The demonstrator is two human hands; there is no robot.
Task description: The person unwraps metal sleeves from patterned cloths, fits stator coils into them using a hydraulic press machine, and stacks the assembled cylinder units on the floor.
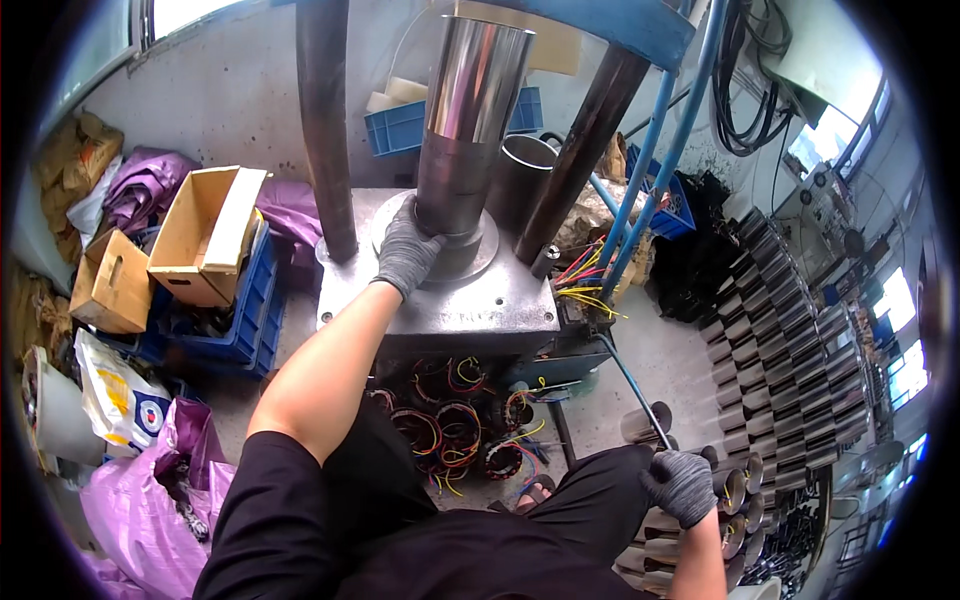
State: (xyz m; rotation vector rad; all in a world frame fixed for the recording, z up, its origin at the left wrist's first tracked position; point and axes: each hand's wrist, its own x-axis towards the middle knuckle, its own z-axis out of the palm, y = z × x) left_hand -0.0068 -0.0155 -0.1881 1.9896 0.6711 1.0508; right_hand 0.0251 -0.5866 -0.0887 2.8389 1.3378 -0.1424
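A tall shiny metal cylinder (480,85) stands upright on a round base plate (475,262) on the steel press table (470,312). My left hand (410,247), in a grey knit glove, curls around the lower end of the cylinder's darker sleeve. Down at the right, my gloved right hand (681,487) is closed at the end of a thin metal lever (630,378) that slants down from the table's right side. The fingers' far side is hidden in both hands.
Dark press columns (325,130) and blue pipes (655,150) frame the table. Beneath lie several wire-wound motor stators (458,430). Cardboard boxes (205,235) sit on blue crates (262,310) at left, above a purple sack (150,500). Stacked metal cylinders (790,350) fill the right.
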